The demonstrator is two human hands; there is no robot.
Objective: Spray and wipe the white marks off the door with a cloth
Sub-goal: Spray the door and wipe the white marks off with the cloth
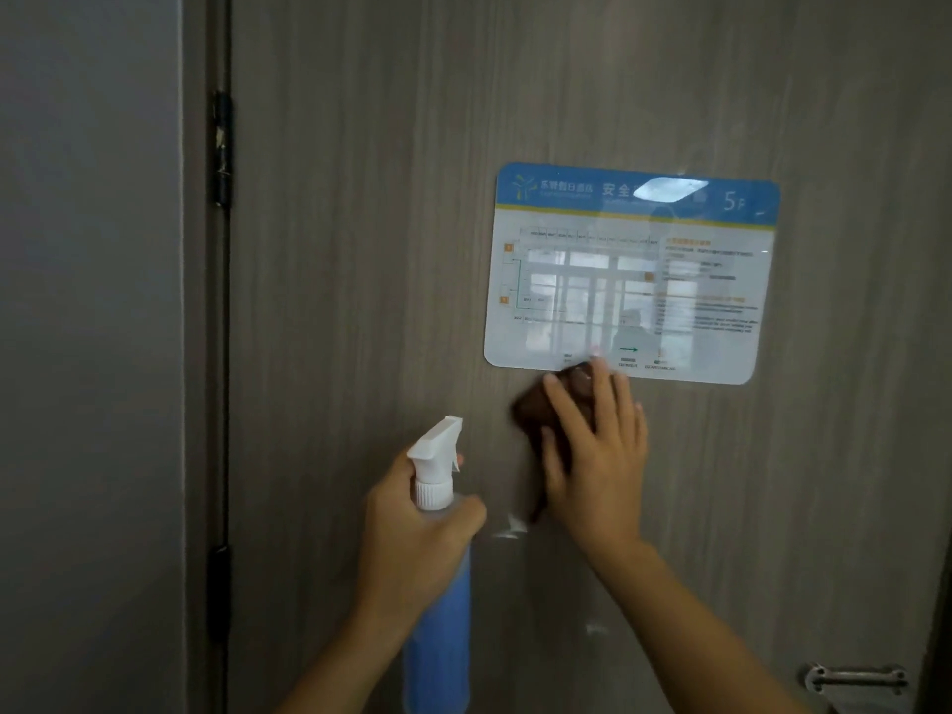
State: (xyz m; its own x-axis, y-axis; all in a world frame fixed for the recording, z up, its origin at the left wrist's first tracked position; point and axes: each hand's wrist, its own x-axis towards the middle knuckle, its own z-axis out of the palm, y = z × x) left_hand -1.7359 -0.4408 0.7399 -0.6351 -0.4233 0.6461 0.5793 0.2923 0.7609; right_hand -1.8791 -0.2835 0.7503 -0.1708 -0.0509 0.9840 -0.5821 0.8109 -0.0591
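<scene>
Head view, looking at a grey-brown wood-grain door [386, 249] that fills most of the frame. Your right hand [597, 456] lies flat against the door with fingers straight and spread, pressing a dark brown cloth [536, 409] to the surface just under the lower edge of a laminated evacuation sign [631, 273]. One fingertip touches that lower edge. Your left hand [417, 538] is wrapped around the neck of a spray bottle [438, 610], which has a white trigger head and blue liquid. It is held upright, just to the left of the cloth hand; the nozzle points up and to the right toward the door.

Judging from what shows, the job is partly done at most. A cluster of white marks [510, 528] sits on the door between your two hands, just below the cloth. A second, smaller white smear [596, 629] lies lower, beside your right forearm. Both look unwiped. Whether the patch under the cloth is clean cannot be told, since the cloth covers it.

Around you: two dark hinges [221, 146] run down the door's left edge, next to a plain grey wall [87, 327]. A metal latch [857, 680] sits at the lower right. The sign is what stands nearest to your wiping; its edge could catch the cloth.
</scene>
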